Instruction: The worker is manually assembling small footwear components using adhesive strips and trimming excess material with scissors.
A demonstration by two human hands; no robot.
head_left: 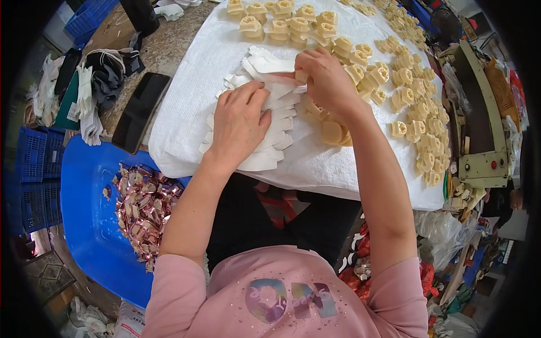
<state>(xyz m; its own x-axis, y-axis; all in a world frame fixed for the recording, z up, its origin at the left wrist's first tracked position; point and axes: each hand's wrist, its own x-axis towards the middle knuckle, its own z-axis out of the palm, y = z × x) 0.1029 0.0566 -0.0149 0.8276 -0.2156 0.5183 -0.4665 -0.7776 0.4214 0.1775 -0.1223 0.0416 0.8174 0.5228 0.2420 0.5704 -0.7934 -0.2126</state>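
Note:
Overlapping flat white strips point(265, 156) lie fanned out in a pile on the white cloth in front of me. My left hand point(241, 121) rests on this pile, fingers bent and a little apart, thumb to the right. At the pile's right edge my right hand point(327, 81) is closed, with a small cream piece at its fingertips, partly hidden. The end of one white strip point(276, 65) runs up to these fingers. Cream moulded plastic parts point(372, 79) stand just right of my right hand, and a few more point(332, 130) lie under my right wrist.
More cream parts point(425, 135) cover the table's right side, and others point(282, 25) stand at the back. A black phone point(141, 112) lies on the left. Below it, a blue tub point(90, 225) holds shiny pinkish pieces point(141, 211). A green metal machine point(482, 124) stands far right.

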